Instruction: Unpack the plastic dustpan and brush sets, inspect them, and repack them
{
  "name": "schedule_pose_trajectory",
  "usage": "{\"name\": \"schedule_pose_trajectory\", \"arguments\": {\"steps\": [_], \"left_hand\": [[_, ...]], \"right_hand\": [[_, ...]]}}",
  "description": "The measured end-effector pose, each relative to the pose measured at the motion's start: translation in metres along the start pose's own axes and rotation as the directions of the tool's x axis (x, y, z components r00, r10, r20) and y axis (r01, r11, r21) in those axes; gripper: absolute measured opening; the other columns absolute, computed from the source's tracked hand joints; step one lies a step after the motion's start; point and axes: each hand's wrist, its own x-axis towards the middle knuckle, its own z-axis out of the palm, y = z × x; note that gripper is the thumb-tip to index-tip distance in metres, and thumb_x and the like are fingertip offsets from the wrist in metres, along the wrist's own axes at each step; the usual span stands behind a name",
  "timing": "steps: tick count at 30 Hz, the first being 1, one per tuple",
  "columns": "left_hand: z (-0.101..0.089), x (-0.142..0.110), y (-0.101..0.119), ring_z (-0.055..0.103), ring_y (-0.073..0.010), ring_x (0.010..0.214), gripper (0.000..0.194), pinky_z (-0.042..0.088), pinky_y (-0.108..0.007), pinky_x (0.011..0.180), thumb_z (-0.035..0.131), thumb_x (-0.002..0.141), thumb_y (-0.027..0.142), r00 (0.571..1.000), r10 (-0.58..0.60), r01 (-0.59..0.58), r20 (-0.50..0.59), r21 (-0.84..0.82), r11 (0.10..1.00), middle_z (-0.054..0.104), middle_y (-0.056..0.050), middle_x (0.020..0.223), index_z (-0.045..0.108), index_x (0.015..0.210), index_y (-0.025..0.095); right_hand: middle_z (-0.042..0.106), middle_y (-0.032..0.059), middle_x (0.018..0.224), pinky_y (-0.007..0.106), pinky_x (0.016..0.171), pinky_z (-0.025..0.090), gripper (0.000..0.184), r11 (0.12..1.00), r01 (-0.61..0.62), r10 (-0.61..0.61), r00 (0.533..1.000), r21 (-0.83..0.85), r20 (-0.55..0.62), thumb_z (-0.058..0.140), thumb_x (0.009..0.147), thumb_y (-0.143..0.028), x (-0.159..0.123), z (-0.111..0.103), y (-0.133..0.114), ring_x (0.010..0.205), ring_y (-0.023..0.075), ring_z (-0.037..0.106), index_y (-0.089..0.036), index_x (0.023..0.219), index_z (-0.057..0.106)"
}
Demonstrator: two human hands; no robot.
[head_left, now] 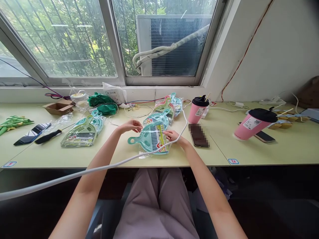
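Observation:
A teal mini dustpan-and-brush set in a clear plastic bag with a colourful label lies on the pale green table in front of me. My left hand is curled over the top edge of the bag near the handle. On the other side, my right hand pinches the bag's right edge by the label. A white cable runs across the table and over my right wrist.
A pile of bagged sets lies behind, and a stack of green ones at the left. A phone lies right of my hand. Two pink cups, a black knife and a cardboard box stand around.

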Motion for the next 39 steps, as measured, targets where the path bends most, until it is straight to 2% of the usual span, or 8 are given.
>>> {"name": "schedule_pose_trajectory", "arguments": {"steps": [3,8,16,21,26,29,33,39], "left_hand": [[0.006,0.002,-0.003,0.066,-0.0161,0.071,0.04,0.055,-0.03,0.071,0.08,0.066,0.049,1.0,0.004,-0.005,-0.01,-0.056,0.998,0.068,-0.005,0.078,0.068,0.086,0.016],[0.02,0.005,-0.008,0.059,-0.0105,0.064,0.04,0.049,-0.023,0.062,0.076,0.069,0.051,0.993,0.054,-0.068,-0.106,-0.13,0.989,0.06,0.001,0.073,0.062,0.084,0.017],[0.029,0.012,-0.016,0.055,-0.009,0.061,0.038,0.046,-0.023,0.061,0.077,0.069,0.05,0.98,0.081,-0.112,-0.181,-0.163,0.98,0.058,0.001,0.073,0.062,0.081,0.017],[0.029,0.011,-0.018,0.057,-0.011,0.061,0.04,0.048,-0.025,0.062,0.079,0.065,0.05,0.969,0.062,-0.106,-0.238,-0.177,0.978,0.062,0.0,0.069,0.064,0.081,0.017],[0.022,0.005,-0.021,0.062,-0.0155,0.064,0.046,0.049,-0.027,0.06,0.083,0.059,0.052,0.962,0.018,-0.062,-0.272,-0.154,0.986,0.069,-0.006,0.072,0.069,0.079,0.014],[0.02,-0.001,-0.02,0.064,-0.0175,0.068,0.053,0.05,-0.027,0.062,0.078,0.064,0.059,0.955,0.025,-0.078,-0.295,-0.169,0.983,0.072,-0.008,0.08,0.071,0.092,0.014],[0.02,-0.009,-0.02,0.07,-0.0223,0.082,0.07,0.054,-0.033,0.073,0.062,0.074,0.071,0.979,0.019,-0.088,-0.203,-0.337,0.937,0.072,-0.012,0.103,0.066,0.12,0.018],[0.04,-0.014,-0.027,0.072,-0.0241,0.087,0.061,0.057,-0.031,0.072,0.069,0.074,0.062,0.99,-0.125,0.091,-0.064,-0.38,0.92,0.072,-0.016,0.111,0.066,0.118,0.018]], "right_hand": [[0.038,-0.008,0.05,0.021,0.041,0.011,0.049,0.998,-0.045,0.042,0.998,0.047,0.051,0.056,0.079,-0.067,0.001,-0.002,0.003,0.044,0.0045,0.021,-0.02,0.066,0.048],[0.037,-0.0093,0.053,0.02,0.044,0.017,0.044,0.996,0.045,-0.041,0.998,0.081,-0.05,0.071,0.07,-0.059,0.004,0.005,0.003,0.046,0.0041,0.026,-0.018,0.07,0.053],[0.053,-0.0049,0.061,0.021,0.046,0.029,0.048,0.994,0.099,-0.105,0.977,-0.041,-0.184,0.077,0.06,-0.059,0.01,0.013,0.008,0.051,0.0065,0.041,-0.016,0.076,0.063],[0.062,0.0002,0.064,0.024,0.042,0.036,0.048,0.999,0.05,-0.045,0.972,0.019,-0.232,0.083,0.053,-0.057,0.012,0.011,0.008,0.046,0.0085,0.046,-0.017,0.068,0.062],[0.06,-0.0013,0.059,0.023,0.034,0.025,0.049,0.998,0.053,-0.038,0.935,0.035,-0.352,0.086,0.048,-0.054,0.004,-0.003,0.001,0.035,0.0042,0.037,-0.016,0.065,0.061],[0.056,-0.004,0.055,0.022,0.033,0.021,0.05,0.996,0.078,-0.053,0.915,0.046,-0.401,0.086,0.046,-0.056,0.0,-0.007,0.0,0.033,0.0032,0.035,-0.017,0.065,0.059],[0.052,-0.0068,0.052,0.022,0.034,0.022,0.051,0.991,0.11,-0.061,0.888,0.082,-0.456,0.085,0.045,-0.056,-0.003,-0.005,-0.002,0.033,0.0031,0.034,-0.019,0.064,0.056],[0.049,-0.0065,0.053,0.024,0.036,0.024,0.048,0.972,0.191,-0.091,0.842,0.135,-0.532,0.082,0.05,-0.055,-0.006,0.002,-0.006,0.037,0.005,0.036,-0.021,0.063,0.051]]}}
